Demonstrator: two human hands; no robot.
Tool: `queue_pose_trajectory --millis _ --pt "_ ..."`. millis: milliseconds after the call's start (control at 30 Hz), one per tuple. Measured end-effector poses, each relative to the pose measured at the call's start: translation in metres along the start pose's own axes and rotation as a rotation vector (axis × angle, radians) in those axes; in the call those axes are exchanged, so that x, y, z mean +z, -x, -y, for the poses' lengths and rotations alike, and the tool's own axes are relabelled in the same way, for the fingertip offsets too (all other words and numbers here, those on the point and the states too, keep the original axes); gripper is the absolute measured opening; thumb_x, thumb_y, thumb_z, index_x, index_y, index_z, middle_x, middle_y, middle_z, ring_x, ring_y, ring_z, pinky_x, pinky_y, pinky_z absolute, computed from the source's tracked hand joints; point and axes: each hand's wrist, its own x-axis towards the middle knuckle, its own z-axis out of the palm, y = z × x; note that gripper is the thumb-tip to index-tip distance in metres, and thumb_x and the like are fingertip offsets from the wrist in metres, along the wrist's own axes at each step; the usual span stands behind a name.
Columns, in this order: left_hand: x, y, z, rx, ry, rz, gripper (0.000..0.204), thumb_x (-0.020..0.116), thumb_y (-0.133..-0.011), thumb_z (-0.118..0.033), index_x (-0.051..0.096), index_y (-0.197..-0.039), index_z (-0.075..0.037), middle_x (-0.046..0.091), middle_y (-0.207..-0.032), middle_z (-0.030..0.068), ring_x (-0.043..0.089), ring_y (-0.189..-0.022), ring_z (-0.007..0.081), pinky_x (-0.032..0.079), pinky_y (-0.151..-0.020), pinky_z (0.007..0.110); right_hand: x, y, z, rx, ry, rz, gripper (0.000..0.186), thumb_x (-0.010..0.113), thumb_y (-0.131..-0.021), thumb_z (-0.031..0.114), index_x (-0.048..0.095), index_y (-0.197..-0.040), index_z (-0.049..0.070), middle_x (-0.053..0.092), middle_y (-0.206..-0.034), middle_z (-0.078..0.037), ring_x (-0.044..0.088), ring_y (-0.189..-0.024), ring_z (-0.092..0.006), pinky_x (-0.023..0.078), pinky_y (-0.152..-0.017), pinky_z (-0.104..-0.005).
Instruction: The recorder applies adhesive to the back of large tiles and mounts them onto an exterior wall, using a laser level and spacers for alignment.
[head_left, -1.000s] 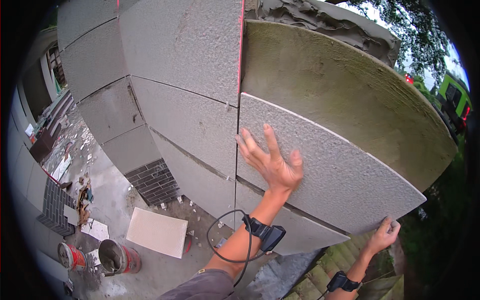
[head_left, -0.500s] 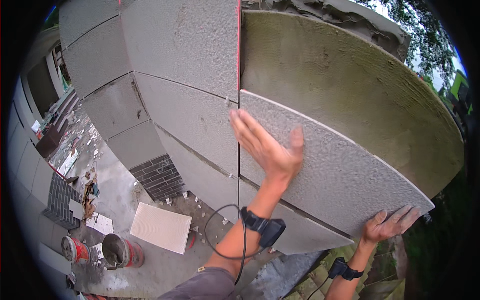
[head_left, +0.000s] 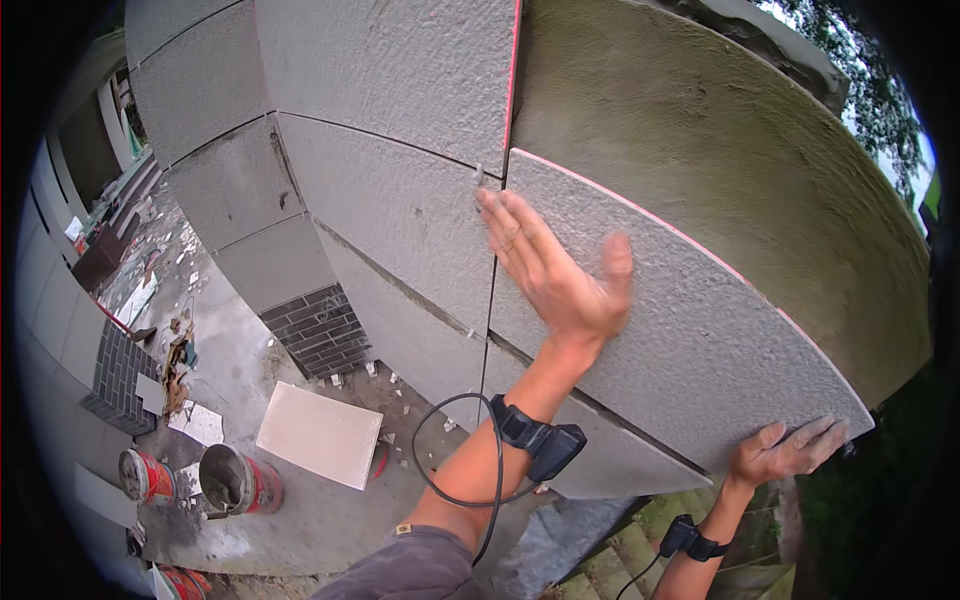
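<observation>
Wall (head_left: 720, 160) behind tile (head_left: 690, 320), open rightward

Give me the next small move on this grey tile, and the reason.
Probably a gentle press on the grey tile beside the vertical seam: the left hand lies spread there, its fingertips reaching over onto the neighbouring panel, while the right hand touches the tile's lower right end, seemingly able to steady it.

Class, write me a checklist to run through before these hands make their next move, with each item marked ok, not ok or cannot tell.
1. Left hand at the gray tile's left edge: ok.
2. Right hand at its lower right corner: ok.
3. Red line visible along its top edge: ok, in stretches.
4. Gap below filled: not ok, it shows dark.
5. Back fully supported: cannot tell, hidden.
</observation>
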Motion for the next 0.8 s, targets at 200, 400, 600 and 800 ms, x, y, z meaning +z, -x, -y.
queue_pose_trajectory --millis 200,400,600,800 --pt "0.002 0.000 0.004 0.012 -0.006 -0.005 0.110 0.051 -0.093 -0.065 0.011 -0.153 0.018 0.009 -0.157 0.0448 0.007 -0.149 0.0573 0.009 -0.118 0.065 0.000 -0.001 0.001 -0.019 0.016 0.000 0.063 0.041 -0.105 0.036 0.038 -0.151 -0.007 0.029 -0.157 -0.029 0.029 -0.145 -0.0471 0.027 -0.118 -0.0560" --pt "0.007 0.001 0.009 0.031 0.050 -0.072 0.106 0.053 -0.093 -0.061 0.016 -0.152 0.018 0.015 -0.155 0.0436 0.015 -0.147 0.0576 0.014 -0.118 0.066 0.001 0.005 0.002 0.002 0.022 0.012 0.063 0.041 -0.105 0.034 0.038 -0.150 -0.010 0.030 -0.156 -0.030 0.030 -0.144 -0.0481 0.028 -0.117 -0.0563" --pt "0.003 0.002 0.007 0.072 0.038 -0.100 0.092 0.055 -0.095 -0.051 0.029 -0.146 0.022 0.027 -0.149 0.0428 0.027 -0.141 0.0578 0.021 -0.116 0.064 0.002 -0.002 0.000 -0.074 -0.025 0.002 0.064 0.042 -0.103 0.032 0.036 -0.150 -0.011 0.031 -0.155 -0.030 0.030 -0.144 -0.0480 0.028 -0.118 -0.0560" --pt "0.004 -0.002 0.004 0.077 0.040 -0.133 0.084 0.055 -0.095 -0.042 0.030 -0.148 0.018 0.033 -0.147 0.0407 0.030 -0.139 0.0571 0.026 -0.114 0.063 0.003 -0.010 0.000 -0.016 -0.048 0.008 0.065 0.042 -0.103 0.034 0.038 -0.147 -0.014 0.031 -0.156 -0.031 0.028 -0.146 -0.0480 0.025 -0.119 -0.0543"
